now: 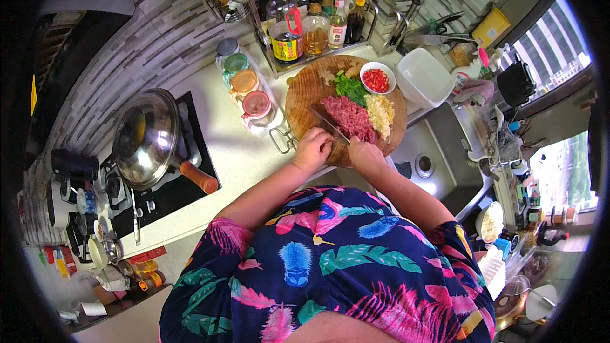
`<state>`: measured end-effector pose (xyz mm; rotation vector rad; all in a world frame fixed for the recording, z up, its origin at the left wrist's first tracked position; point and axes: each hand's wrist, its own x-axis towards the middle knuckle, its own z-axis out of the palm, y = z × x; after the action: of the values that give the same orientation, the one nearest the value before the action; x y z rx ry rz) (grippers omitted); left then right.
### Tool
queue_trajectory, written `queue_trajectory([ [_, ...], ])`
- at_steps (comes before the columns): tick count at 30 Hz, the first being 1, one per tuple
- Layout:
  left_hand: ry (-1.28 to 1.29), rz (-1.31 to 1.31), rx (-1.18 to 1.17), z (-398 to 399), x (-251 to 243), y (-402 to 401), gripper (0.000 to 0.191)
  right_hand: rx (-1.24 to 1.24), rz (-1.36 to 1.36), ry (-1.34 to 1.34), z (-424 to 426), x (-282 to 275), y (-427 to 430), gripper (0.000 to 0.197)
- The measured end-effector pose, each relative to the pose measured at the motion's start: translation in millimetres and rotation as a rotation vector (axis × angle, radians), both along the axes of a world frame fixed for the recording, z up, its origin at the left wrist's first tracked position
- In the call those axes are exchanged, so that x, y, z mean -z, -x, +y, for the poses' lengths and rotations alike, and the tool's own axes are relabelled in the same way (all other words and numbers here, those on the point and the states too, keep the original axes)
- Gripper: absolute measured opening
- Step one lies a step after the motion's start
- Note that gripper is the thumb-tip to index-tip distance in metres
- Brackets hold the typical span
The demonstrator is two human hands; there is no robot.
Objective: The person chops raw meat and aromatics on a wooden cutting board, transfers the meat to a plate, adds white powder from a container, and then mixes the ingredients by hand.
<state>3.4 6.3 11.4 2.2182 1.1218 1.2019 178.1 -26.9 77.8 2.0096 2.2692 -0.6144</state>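
Observation:
My right hand [366, 156] grips a kitchen knife [330, 125] at the near edge of a round wooden chopping board [305, 85]. The blade slants up and left along a heap of cut raw red meat [349, 115]. Left of the blade, my left hand [313, 148] rests on the board with its fingers curled; whether anything is under them is hidden. Beyond the meat lie chopped green leaves or scallions [350, 85]. Minced garlic [379, 116] is heaped to the meat's right. A white bowl [391, 70] of chopped red chilli [375, 80] stands at the board's far right.
A lidded wok [147, 140] with a wooden handle sits on the gas hob [200, 147] at left. Lidded seasoning jars [245, 81] and a bottle rack [324, 55] stand beyond the board. To the right are a white plastic tub [424, 78] and a steel sink [443, 145].

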Motion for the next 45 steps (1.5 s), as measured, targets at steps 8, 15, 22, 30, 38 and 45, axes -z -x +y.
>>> queue_trajectory([
  [8, -0.05, 0.069, -0.018, 0, 12, -1, 0.008, -0.066, 0.001, 0.041, -15, -17, 1, 0.015],
  [15, -0.091, 0.098, -0.007, 1, 9, 0, 0.007, -0.058, -0.012, -0.084, 19, 20, 19, 0.016],
  [22, -0.017, -0.006, -0.015, -2, 10, 2, 0.006, -0.067, -0.018, -0.021, -9, -2, 3, 0.017],
  [30, -0.09, 0.115, 0.017, -1, 12, 0, 0.009, -0.02, 0.017, -0.057, 16, 14, 32, 0.018],
  [38, -0.071, 0.115, -0.015, -5, 8, 6, 0.01, -0.007, -0.017, -0.023, 8, -5, 14, 0.018],
  [45, -0.093, 0.119, -0.008, -4, 11, -3, 0.006, -0.072, 0.012, 0.009, -18, -10, 3, 0.017],
])
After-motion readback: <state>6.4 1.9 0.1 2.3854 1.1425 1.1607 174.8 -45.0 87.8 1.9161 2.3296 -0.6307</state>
